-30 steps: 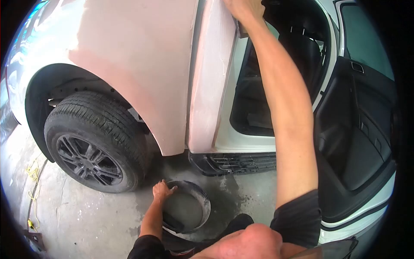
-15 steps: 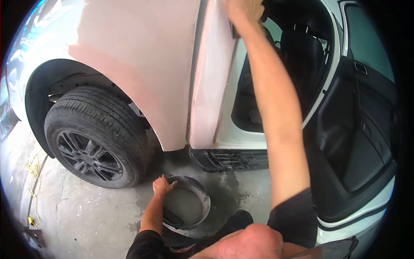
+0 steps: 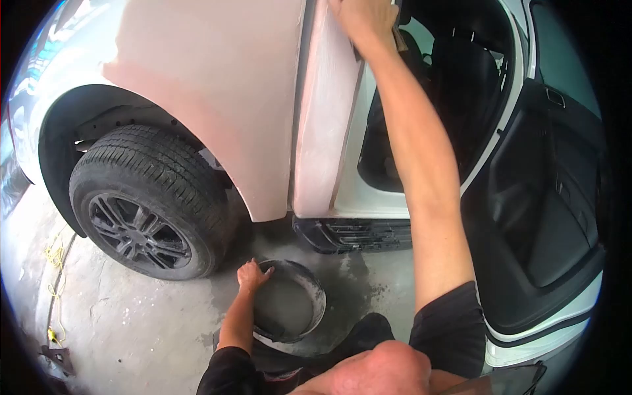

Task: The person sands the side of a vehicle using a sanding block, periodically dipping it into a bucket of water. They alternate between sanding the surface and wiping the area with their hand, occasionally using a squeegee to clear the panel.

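Observation:
At the rim of a round bucket (image 3: 319,289) of grey, cloudy water, my left hand (image 3: 253,274) has its fingers closed over the edge. A dark object lies in the water near the bucket's lower left side. High up, at the top edge of the view, my right hand (image 3: 366,25) presses against the pinkish door pillar (image 3: 322,125). A brownish edge of something shows beside its fingers, but what it holds is mostly hidden. Left of the pillar is the pink and grey sanded body panel (image 3: 217,85).
A black wheel (image 3: 141,230) sits in the arch at left. Below the doorway runs a black side step (image 3: 359,234). The open door (image 3: 546,210) stands at right. A yellow cord (image 3: 56,283) lies on the concrete floor at far left.
My right hand has shifted slightly down the pillar, and a brownish edge now shows beside it. My left hand stays at the bucket rim. The view has shifted slightly.

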Tool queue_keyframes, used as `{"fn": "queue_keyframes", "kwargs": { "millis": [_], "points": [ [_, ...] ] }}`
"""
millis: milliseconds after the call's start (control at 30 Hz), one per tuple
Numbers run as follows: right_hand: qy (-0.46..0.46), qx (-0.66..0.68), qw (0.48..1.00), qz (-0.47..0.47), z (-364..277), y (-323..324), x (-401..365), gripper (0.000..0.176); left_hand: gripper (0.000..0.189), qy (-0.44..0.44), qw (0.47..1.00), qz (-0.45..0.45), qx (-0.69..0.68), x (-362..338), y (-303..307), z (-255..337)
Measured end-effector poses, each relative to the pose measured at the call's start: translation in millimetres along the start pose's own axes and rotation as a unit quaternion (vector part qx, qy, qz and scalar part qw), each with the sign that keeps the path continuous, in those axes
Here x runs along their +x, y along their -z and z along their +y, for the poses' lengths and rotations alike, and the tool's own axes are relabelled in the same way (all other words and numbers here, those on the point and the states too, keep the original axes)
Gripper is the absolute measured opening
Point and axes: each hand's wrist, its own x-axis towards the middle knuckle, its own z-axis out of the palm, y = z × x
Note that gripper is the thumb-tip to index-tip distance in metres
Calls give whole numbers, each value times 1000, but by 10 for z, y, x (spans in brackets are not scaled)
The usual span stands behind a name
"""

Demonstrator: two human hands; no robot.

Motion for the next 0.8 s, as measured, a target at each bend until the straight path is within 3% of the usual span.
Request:
{"fn": "queue_keyframes", "kwargs": {
  "millis": [67, 100, 133, 200, 300, 433, 533, 667, 767, 800],
  "points": [
    [54, -76, 992, 81, -81, -163, -727, 58, 86, 1, 1000, 1, 4, -9, -6, -21],
    [52, -93, 994, 25, -76, -292, -1322, 70, 85, -1, 1000, 5, 5, -2, -15, -17],
    [110, -106, 987, 48, -16, -416, -1933, 82, 84, -8, 1000, 25, 0, -9, -40, -28],
    [137, -97, 986, 3, 141, -520, -2634, 86, 84, -11, 1000, 25, -5, -66, -12, -6],
    [172, -58, 983, -19, 200, -320, -2038, 85, 86, -6, 1000, 19, 7, -29, -4, -20],
    [25, 0, 1000, 9, -39, -39, -665, 63, 90, -2, 1000, 18, 3, -28, 68, 55],
    [57, -78, 992, 79, -17, -298, -1117, 76, 94, -2, 1000, 2, 6, -24, 139, 84],
    [84, -31, 996, -11, 268, -395, -2407, 86, 98, -15, 1000, 23, -1, -84, 64, -7],
    [107, -58, 992, -30, 242, -120, -1652, 80, 101, -5, 1000, 1, -16, -69, 78, 24],
    [100, -45, 994, 3, 248, -66, -1190, 76, 101, -5, 1000, 3, -22, -76, 112, 34]
  ]
}}
